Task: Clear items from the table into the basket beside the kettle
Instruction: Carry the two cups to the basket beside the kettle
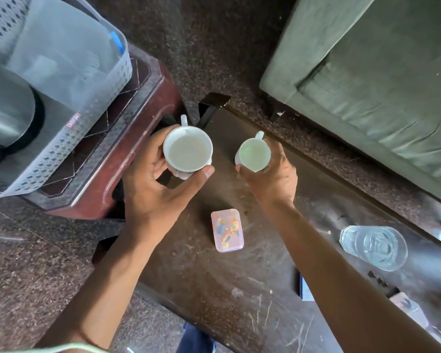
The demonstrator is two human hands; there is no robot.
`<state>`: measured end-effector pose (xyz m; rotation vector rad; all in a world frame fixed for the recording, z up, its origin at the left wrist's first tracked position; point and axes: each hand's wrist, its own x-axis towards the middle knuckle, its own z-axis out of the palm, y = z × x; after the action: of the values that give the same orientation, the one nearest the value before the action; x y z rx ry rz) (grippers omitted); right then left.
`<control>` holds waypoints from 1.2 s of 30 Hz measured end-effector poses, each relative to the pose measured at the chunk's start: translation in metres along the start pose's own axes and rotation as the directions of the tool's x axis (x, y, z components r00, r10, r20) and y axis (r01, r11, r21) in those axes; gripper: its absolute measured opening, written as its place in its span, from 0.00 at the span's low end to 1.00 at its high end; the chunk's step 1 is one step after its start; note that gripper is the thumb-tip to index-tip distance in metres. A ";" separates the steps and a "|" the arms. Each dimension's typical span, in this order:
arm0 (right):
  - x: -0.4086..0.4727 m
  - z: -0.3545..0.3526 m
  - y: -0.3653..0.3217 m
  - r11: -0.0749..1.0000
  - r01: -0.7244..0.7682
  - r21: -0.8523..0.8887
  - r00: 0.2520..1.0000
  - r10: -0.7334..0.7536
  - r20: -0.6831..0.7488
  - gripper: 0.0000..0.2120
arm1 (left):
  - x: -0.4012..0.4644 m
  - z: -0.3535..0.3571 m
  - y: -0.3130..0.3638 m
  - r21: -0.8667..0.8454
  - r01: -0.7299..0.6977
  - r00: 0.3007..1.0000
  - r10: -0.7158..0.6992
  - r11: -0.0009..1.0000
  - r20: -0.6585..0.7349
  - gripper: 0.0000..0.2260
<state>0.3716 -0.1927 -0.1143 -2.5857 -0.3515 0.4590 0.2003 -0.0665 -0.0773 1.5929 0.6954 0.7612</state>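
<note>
L hand (pixel 148 189) & R hand (pixel 270 179) each hold a cup; basket (pixel 92 98) left.

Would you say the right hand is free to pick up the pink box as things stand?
Probably not: the right hand already grips a small cup. The pink box lies uncovered on the table, just below.

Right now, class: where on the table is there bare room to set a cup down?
Bare table lies below the pink box, between the forearms. Crowded: far end, where both hands hold cups, and right, by the glass.
</note>
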 end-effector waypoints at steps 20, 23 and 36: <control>-0.001 -0.065 -0.236 0.804 0.552 0.223 0.820 -0.571 0.029 0.31 | 0.147 -0.121 0.033 0.144 0.012 0.946 0.036 0.989 -0.321 0.33; 0.009 -0.048 -0.269 0.790 0.588 0.170 0.794 -0.605 0.062 0.32 | 0.182 -0.136 0.022 0.228 0.070 0.919 0.026 0.971 -0.393 0.33; 0.049 0.045 -0.332 0.741 0.672 -0.015 0.732 -0.660 0.168 0.25 | 0.249 -0.143 -0.033 0.324 0.298 0.840 -0.086 0.898 -0.535 0.30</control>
<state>0.3454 0.1235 0.0036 -2.2706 -1.3219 0.3720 0.2381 0.2200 -0.0698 1.6487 1.4617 0.9414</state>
